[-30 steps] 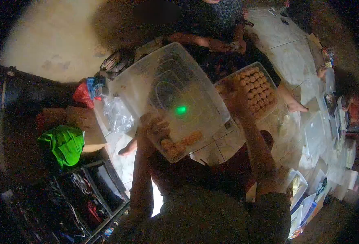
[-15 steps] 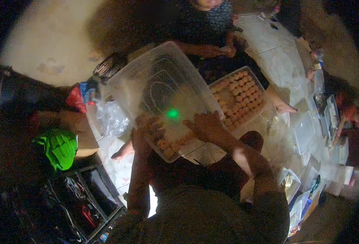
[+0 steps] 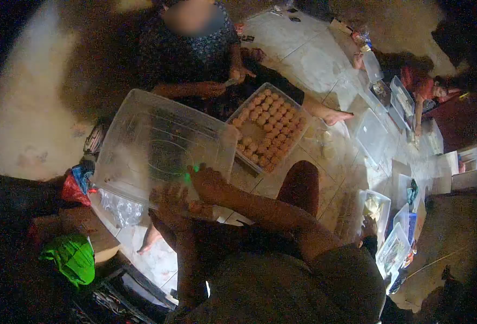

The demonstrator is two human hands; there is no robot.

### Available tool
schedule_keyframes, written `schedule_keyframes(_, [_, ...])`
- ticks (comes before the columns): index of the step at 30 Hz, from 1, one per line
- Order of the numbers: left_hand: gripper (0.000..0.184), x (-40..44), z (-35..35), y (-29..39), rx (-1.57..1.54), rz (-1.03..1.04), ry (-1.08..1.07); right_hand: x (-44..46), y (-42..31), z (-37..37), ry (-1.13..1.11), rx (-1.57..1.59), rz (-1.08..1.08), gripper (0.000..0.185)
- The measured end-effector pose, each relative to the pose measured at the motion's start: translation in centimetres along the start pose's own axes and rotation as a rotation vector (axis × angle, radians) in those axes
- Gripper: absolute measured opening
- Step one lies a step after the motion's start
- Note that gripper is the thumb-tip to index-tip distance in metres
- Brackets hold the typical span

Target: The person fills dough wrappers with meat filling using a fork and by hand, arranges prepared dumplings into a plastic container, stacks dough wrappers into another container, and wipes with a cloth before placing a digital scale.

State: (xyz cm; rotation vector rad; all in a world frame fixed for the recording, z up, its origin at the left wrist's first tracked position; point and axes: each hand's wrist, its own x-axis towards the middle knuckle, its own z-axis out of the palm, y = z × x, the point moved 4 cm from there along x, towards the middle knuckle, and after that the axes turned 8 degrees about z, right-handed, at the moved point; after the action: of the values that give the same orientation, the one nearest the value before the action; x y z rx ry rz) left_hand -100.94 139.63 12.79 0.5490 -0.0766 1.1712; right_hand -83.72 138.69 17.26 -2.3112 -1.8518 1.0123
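A clear plastic container (image 3: 125,146) lies tilted over my lap, mostly bare inside, with some small brown balls near its lower edge. Over its lower edge is my left hand (image 3: 169,198), dim and blurred, its fingers hard to make out. My right hand (image 3: 209,183) reaches over the container close to my left hand, fingers apart, near a green light spot. Beyond it on the floor stands a second clear box (image 3: 307,125) filled with rows of brown balls (image 3: 273,121), with a gap at its left middle.
A person (image 3: 187,54) sits opposite, hands together. Another person (image 3: 425,89) is at the far right beside several plastic boxes (image 3: 392,254). At left are a green bag (image 3: 72,259), a cardboard box (image 3: 90,229), a red bag (image 3: 76,189) and clear plastic wrap (image 3: 121,208).
The view has swung right. My right hand has moved from the filled box to the container in my lap, close to my left hand. The container appears turned.
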Motion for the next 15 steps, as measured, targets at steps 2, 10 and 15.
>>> schedule_keyframes(2, [0.145, -0.4, -0.2, -0.3, -0.028, 0.009, 0.023, 0.3, -1.3, 1.2, -0.058, 0.134, -0.218, 0.073])
schedule_keyframes(10, [0.108, -1.1, 0.3, -0.4, -0.152, 0.012, -0.11, 1.8, -0.9, -1.4, 0.036, 0.135, -0.554, 0.053])
schedule_keyframes(15, [0.089, 1.9, 1.0, -0.2, -0.272, 0.008, -0.74, 0.7, 6.0, -11.8, 0.136, 0.839, -0.318, 0.047])
